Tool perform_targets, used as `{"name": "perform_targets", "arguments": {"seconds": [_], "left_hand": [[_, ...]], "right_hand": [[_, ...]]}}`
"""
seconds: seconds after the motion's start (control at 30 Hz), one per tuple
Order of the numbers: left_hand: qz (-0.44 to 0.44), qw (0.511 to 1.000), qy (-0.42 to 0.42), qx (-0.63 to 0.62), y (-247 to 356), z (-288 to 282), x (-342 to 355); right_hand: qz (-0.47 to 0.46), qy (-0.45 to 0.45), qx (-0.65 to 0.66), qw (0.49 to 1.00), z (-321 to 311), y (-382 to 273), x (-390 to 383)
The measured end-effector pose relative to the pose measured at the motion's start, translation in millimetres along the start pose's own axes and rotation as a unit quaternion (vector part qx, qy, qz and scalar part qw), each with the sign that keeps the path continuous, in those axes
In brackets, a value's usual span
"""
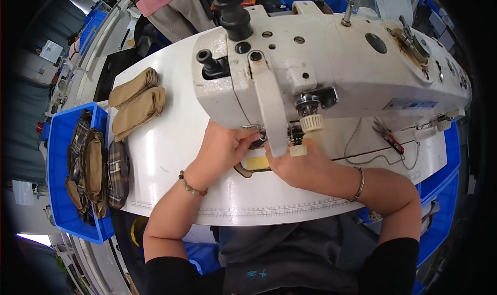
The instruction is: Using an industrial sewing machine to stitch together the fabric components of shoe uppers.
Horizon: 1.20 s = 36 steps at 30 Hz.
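A white industrial sewing machine [331, 62] stands on a white tabletop [171, 196]. My left hand [222, 145] is at the needle area, thumb and fingers pinched, what they hold hidden. My right hand [292, 163] is curled beside it, partly behind the lever and knobs, its contents unclear. Below my hands lies a yellow plate [256, 163] with a tan curved edge around it. A loose cord [346, 150] and red-handled snips [389, 139] lie on the right.
Stacked tan fabric pieces [137, 114] lie at left. A blue bin [57, 176] of plaid and tan pouches flanks the table's left edge; more blue bins [440, 217] are at right. A person in pink [165, 5] stands beyond the table.
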<state>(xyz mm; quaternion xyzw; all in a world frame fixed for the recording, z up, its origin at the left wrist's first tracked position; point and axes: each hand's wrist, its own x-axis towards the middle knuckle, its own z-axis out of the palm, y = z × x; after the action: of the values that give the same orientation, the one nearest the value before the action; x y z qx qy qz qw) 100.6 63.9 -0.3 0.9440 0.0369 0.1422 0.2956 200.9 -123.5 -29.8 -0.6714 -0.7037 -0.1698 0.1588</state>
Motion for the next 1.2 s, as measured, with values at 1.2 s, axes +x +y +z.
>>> {"name": "perform_targets", "arguments": {"seconds": [1.2], "left_hand": [[-0.188, 0.978, -0.022, 0.082, -9.5, -46.6, -8.0]], "right_hand": [[0.101, 0.102, 0.204, 0.968, 29.3, 19.5, 3.0]]}}
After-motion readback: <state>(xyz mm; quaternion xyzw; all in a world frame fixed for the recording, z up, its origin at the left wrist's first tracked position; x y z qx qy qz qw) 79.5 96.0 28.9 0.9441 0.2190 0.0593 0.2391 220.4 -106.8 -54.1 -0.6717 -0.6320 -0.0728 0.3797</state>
